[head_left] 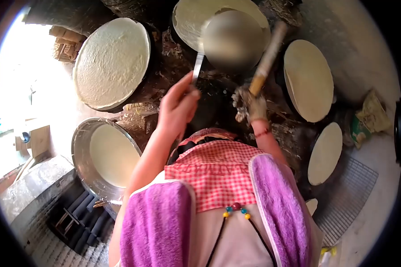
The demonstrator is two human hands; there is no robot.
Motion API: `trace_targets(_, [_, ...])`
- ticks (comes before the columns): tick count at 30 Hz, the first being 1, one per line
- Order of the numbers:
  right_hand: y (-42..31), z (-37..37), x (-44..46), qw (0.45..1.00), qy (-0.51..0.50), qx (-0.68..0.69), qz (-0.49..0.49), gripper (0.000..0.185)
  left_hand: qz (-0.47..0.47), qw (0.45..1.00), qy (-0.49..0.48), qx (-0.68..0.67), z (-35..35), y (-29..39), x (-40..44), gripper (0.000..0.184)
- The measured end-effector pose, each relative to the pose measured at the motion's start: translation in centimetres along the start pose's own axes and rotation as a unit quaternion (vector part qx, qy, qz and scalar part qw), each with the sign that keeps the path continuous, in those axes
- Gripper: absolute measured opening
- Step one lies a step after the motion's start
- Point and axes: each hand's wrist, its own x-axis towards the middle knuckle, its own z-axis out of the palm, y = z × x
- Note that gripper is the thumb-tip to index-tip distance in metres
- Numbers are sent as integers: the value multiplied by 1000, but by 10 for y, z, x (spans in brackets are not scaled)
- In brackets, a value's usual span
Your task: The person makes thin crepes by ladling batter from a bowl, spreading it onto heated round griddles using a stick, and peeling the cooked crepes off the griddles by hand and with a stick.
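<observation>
Left fingers: grasping metal handle, pointing away from me, near far pan.
Right fingers: clenched round wooden stick, slanting away rightward.
Room: gap between both.

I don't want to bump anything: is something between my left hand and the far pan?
Seemingly: a blurred round object covers much of the far pan, height unclear. Nearer your left hand, I see only the metal handle it holds.
</observation>
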Motion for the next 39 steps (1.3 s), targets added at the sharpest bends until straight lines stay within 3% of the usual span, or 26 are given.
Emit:
trace_targets(2, [-24,50,-1,995,-75,-56,37,23,99,993,60,-7,-18,14,-31,44])
trace_targets(4, [-11,92,12,981,-174,-77,50,20,95,989,109,-22,-48,11,-41,43])
trace_targets(7, [23,133,27,979,-135,-3,155,24,40,971,209,-111,-83,7,-66,41])
trace_targets(10, [27,99,-3,988,-93,-4,124,26,73,953,281,-86,-119,-16,-101,42])
trace_targets(14, [4,6,-16,982,4,-119,149,23,61,935,328,-119,-145,-32,-136,41])
trace_targets(16, [-25,-21,6,980,28,-116,157,22,75,937,317,-125,-149,-30,-139,41])
trace_targets(19, [-52,-71,75,980,-34,-100,171,29,101,938,303,-135,-134,-16,-130,40])
trace_targets(20, [-78,-45,63,982,25,-100,159,29,110,935,304,-143,-125,-10,-128,39])
trace_targets(22, [-110,-22,48,918,55,-392,-16,38,131,940,279,-148,-108,0,-124,39])
trace_targets(24, [-93,-17,50,942,24,-334,-6,36,120,937,299,-138,-91,7,-121,39])
trace_targets(26, [-57,-30,24,858,13,-495,-136,33,118,938,292,-142,-80,8,-119,38])
trace_targets(28, [-49,-38,-29,904,-30,-426,-23,31,97,941,297,-131,-74,4,-118,38])
trace_targets(31, [-36,-81,14,972,30,-230,-26,26,96,943,285,-142,-62,-3,-117,38])
trace_targets(32, [-50,-89,41,969,-6,-240,-50,27,88,943,288,-140,-57,-4,-116,39])
trace_targets(33, [-71,-83,56,976,-12,-216,27,30,80,946,278,-148,-53,-6,-113,38])
trace_targets(34, [-77,-80,90,905,71,-414,-64,33,80,947,276,-142,-47,-5,-108,38])
trace_targets(35, [-73,-85,132,952,-1,-305,-29,38,77,947,267,-159,-41,-5,-105,39])
trace_targets(36, [-110,-58,120,959,-73,-263,72,48,73,947,257,-176,-37,-4,-102,39])
trace_targets(38, [-129,-8,129,967,30,-207,142,57,67,953,245,-167,-42,-6,-97,40])
trace_targets(39, [-134,-8,132,959,-31,-251,126,58,65,950,238,-193,-47,-8,-95,40])
